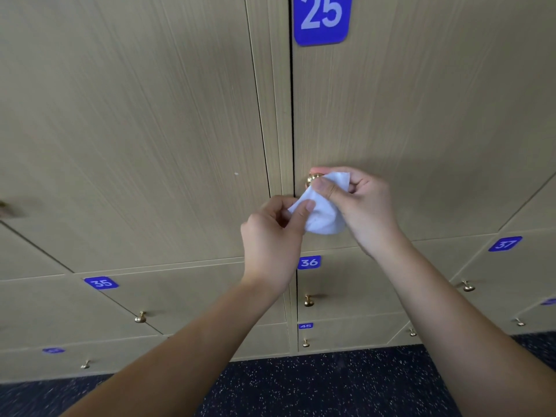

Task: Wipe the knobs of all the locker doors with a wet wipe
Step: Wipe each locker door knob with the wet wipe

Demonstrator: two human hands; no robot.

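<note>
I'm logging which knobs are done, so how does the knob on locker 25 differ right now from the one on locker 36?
The knob on locker 25 is partly covered by the wet wipe; the knob on locker 36 is bare. The right hand pinches the wipe against the first, while the left hand holds the wipe's lower corner; nothing touches the second. The first looks bigger, being nearer the camera. Both are gold-coloured and sit near their doors' left edges.
</note>
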